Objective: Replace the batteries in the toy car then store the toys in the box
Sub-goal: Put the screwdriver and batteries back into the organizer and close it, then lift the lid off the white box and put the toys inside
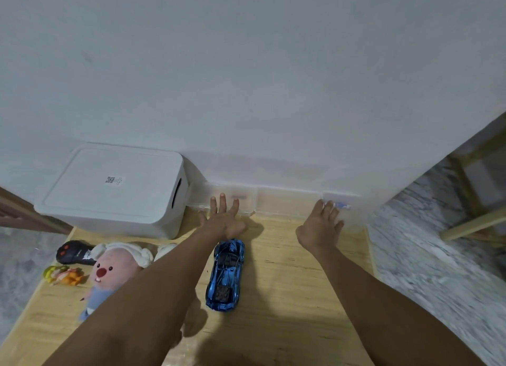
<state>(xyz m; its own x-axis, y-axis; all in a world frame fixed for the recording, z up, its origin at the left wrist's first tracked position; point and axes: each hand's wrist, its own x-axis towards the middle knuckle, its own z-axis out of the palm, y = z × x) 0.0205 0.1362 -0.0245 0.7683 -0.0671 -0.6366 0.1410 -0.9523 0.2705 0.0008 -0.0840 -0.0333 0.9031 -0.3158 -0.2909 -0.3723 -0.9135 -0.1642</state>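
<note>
Glossy blue toy car (226, 274) on wooden table (295, 297); beyond it, both hands, left (223, 220) and right (320, 224), fingers spread, reach clear plastic trays (287, 202); lidded white box (115, 189) beyond-left

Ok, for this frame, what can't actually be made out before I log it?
Head view only:
- Contents of the closed white plastic storage box: hidden by its lid.
- What lies in the clear plastic trays against the wall: blurred; left hand and right hand cover parts.
- Pink plush toy's lower body: hidden behind the left forearm.
- Shiny blue toy car's battery compartment: not visible.
- QR label on the lid: too small to read.
</note>
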